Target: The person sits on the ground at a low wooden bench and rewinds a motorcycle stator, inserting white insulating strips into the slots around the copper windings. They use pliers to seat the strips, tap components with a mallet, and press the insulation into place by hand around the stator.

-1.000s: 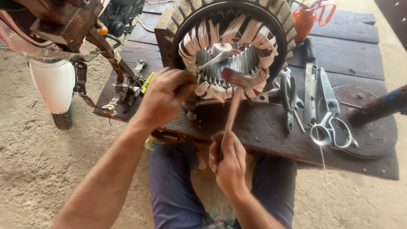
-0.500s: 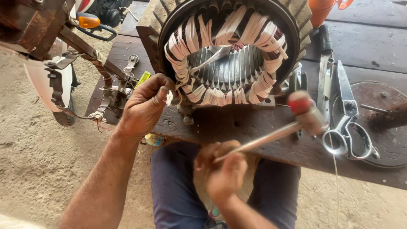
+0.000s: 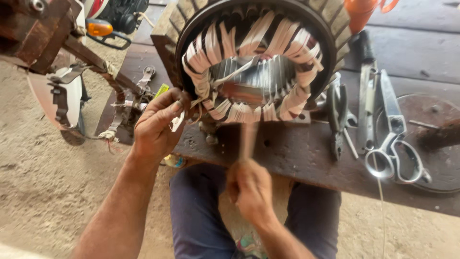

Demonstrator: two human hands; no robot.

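- Left hand is closed on the lower left rim of the stator, fingers curled over the pale tape-wrapped windings, with a scrap of white paper pinched under the fingertips.
- Right hand is fisted round the wooden handle of a hammer; handle and head are smeared by motion blur, the head lying near the lower inner edge of the windings, contact not clear.
- Stator stands on edge on the dark tabletop, its open bore facing the camera, and fills the upper middle of the view.
- Right of the stator, pliers lie just beside its base; past them a long flat tool and scissors lie side by side, all crowding the right side of the tabletop.
- Round metal disc sits at the far right; an orange thing stands behind, partly cut off.
- Left of the tabletop, a rusty metal frame and tangled clamps sit close to the left wrist.
- Near tabletop edge runs just above the person's knees; bare wood shows between the stator base and that edge.
- Sandy floor lies open to the left.
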